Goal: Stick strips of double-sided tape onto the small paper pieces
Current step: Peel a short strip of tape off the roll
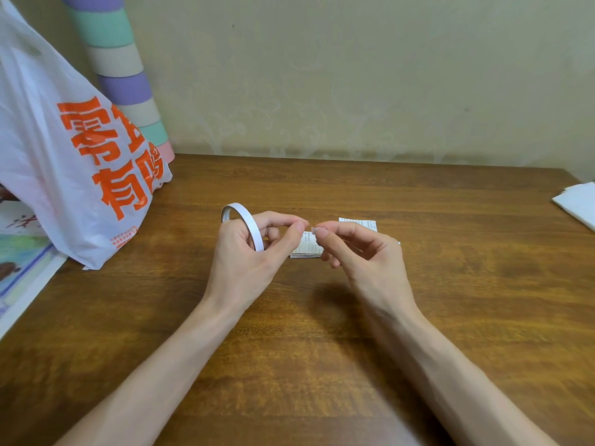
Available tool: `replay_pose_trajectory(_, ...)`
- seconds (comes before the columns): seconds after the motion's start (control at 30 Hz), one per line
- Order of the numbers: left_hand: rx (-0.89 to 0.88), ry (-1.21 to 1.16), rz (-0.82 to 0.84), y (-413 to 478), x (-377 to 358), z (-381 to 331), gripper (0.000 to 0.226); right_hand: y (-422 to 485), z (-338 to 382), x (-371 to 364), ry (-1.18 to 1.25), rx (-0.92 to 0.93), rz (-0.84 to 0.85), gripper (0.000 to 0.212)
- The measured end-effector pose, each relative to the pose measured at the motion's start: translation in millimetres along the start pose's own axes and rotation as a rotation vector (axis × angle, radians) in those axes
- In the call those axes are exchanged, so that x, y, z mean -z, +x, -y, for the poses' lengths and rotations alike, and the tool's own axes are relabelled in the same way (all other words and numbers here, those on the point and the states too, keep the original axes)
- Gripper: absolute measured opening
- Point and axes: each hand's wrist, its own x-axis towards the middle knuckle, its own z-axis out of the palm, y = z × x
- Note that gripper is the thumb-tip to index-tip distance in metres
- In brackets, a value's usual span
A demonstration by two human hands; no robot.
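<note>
My left hand point(254, 249) grips a thin white roll of double-sided tape point(242, 220), the ring looped round its fingers, thumb and forefinger pinched at the tape's free end. My right hand point(357, 252) pinches a short bit of tape point(315, 229) between thumb and forefinger, right next to the left fingertips. Both hands hover above the wooden table point(322, 333). Under them lies a small stack of printed paper pieces point(307, 249), partly hidden by the fingers. Another printed paper piece point(360, 224) lies just behind my right hand.
A white plastic bag point(64, 162) with orange lettering stands at the left. Behind it leans a striped pastel roll point(125, 82) against the wall. Printed sheets point(22, 262) lie at the left edge and white paper point(578, 201) at the right edge.
</note>
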Motion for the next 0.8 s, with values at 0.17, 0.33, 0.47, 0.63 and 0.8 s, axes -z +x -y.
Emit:
replay_pose_trajectory(0.17,-0.030,0.010,-0.007,-1.0,0.3,-0.7,0.006,-0.6,1.8,-1.5,0.000,-0.015,-0.022,0.008)
replay_pose_trajectory(0.33,-0.039,0.007,-0.005,-1.1,0.6,-0.9,0.006,-0.9,3.3,-2.7,0.007,-0.038,-0.028,0.011)
replay_pose_trajectory(0.47,-0.047,0.009,-0.001,-1.5,0.1,-0.7,0.006,-1.6,4.8,-3.1,0.038,-0.033,-0.008,0.008)
replay_pose_trajectory(0.63,-0.060,0.011,-0.013,-0.8,-0.5,0.1,0.006,-2.8,4.8,-1.7,0.021,-0.007,-0.019,0.007)
replay_pose_trajectory(0.8,-0.086,0.005,-0.015,-2.0,-1.1,-2.7,0.006,-1.5,5.3,-2.5,0.021,-0.018,-0.033,0.007)
